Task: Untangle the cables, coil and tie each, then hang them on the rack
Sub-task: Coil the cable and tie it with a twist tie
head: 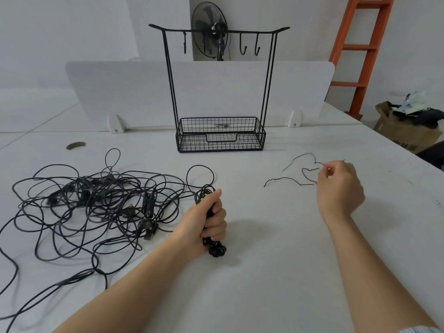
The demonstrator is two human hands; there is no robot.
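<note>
A big tangle of thin black cables with several plugs sprawls over the left of the white table. My left hand is shut on a coiled black cable, held upright beside the tangle; its plug end sticks out below my fist. My right hand pinches a thin twist tie lying on the table at the right. Two more twist ties lie just left of it. The black wire rack with hooks and a basket base stands at the back centre, nothing hanging on it.
A white divider panel runs behind the rack. A round cable hole sits in the table at back left. Beyond stand a fan, an orange ladder and a cardboard box at the right.
</note>
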